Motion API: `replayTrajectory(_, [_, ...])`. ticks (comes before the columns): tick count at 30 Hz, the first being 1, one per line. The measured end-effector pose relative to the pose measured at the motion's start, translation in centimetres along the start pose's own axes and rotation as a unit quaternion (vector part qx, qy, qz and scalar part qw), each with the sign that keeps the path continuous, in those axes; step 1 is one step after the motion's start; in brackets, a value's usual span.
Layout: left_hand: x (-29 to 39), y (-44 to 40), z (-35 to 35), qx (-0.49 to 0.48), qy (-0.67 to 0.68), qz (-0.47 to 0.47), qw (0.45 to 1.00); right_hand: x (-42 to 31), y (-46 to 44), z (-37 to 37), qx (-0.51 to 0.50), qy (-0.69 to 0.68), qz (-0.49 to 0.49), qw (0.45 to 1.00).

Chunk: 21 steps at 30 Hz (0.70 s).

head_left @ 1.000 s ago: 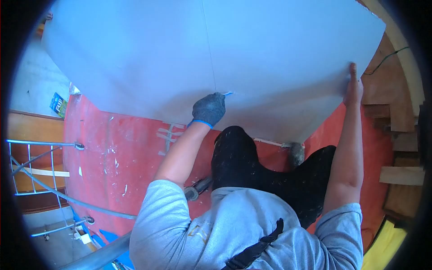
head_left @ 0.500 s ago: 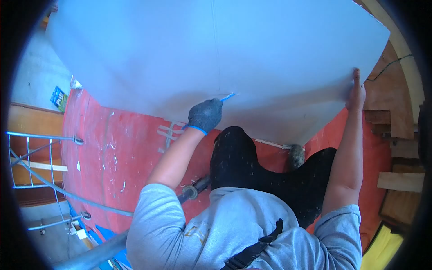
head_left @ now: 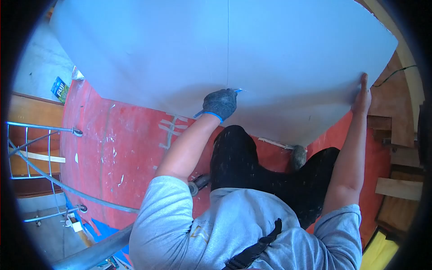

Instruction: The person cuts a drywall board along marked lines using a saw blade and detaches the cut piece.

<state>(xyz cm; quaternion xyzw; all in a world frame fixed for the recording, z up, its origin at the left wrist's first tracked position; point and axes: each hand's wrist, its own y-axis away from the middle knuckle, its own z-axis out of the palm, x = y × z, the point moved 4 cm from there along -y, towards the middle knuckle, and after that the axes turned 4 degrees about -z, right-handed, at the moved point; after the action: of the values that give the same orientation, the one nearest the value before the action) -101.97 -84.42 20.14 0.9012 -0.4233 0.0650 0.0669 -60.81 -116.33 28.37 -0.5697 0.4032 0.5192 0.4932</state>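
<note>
A large pale board (head_left: 288, 58), which looks like plasterboard, leans upright before me. A thin straight line (head_left: 227, 45) runs down its face to my left hand. My left hand (head_left: 219, 103), in a dark grey glove with a blue cuff, is closed around a slim blue cutter (head_left: 239, 90). Only a short piece of the cutter shows, pointing right against the board, and I cannot make out its blade. My bare right hand (head_left: 362, 100) grips the board's right edge, thumb up along the edge and the other fingers mostly hidden.
Red floor covering (head_left: 128, 153) with white scraps lies below. Metal rack bars with casters (head_left: 77, 132) stand at left, and a thick grey pipe (head_left: 96, 249) crosses lower left. Wood pieces (head_left: 398, 189) line the right. My knees are close under the board's lower edge.
My left hand and the cutter have moved up and slightly right across the board. The whole view has shifted a little; my right hand keeps its hold on the edge.
</note>
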Motion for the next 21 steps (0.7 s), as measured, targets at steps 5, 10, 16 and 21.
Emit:
replayTrajectory(5, [-1.2, -0.1, -0.2, -0.008, -0.012, 0.004, 1.000, 0.4, 0.1, -0.6, 0.032, 0.006, 0.014, 0.999])
replayTrajectory(10, [-1.1, -1.2, 2.7, -0.005, 0.004, 0.006, 1.000, -0.5, 0.4, 0.0, 0.015, 0.002, -0.011, 1.000])
replayTrajectory(16, [-1.9, -0.8, -0.1, -0.028, -0.010, -0.047, 0.998, 0.6, -0.6, -0.5, 0.034, 0.033, -0.013, 0.999])
replayTrajectory(21, [-2.9, 1.9, -1.3, -0.050, -0.030, -0.040, 0.998, -0.2, 0.3, 0.2, 0.016, 0.012, 0.021, 1.000])
